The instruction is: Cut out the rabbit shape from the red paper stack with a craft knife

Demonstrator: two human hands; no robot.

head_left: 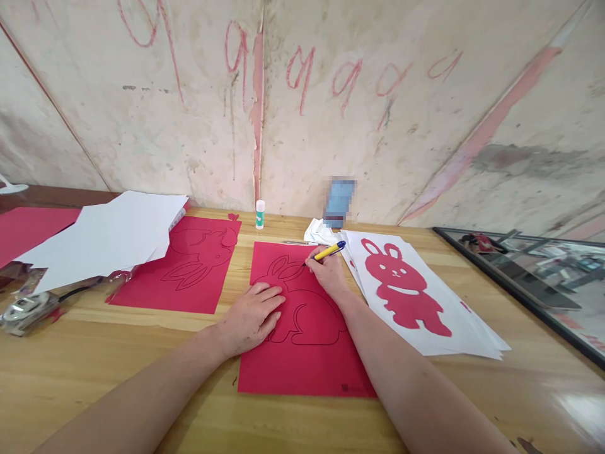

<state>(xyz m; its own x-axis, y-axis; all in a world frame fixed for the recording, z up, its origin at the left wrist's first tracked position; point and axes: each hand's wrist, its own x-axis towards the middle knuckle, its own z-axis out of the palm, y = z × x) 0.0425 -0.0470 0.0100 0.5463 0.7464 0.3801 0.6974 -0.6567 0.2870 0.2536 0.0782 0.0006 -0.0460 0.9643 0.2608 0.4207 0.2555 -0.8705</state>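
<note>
Fingers, right hand [328, 273]: pinched on a yellow-and-blue plastic pen-like tool [328, 252].
Fingers, left hand [250, 318]: a little apart, on the flat red paper with black rabbit lines [312, 321].
Paper place: on the yellow wooden table [212, 419].
Paper feel: I guess light, bendy, easy to rip.
Paper edge: I'd hold here, softly.

Black-outlined rabbit drawing [317, 318] partly under the bare left hand [251, 316], tall blue thing [339, 200] blurred into squares, dark print [355, 388] too small to read, black-framed glass [543, 271] cut off
</note>
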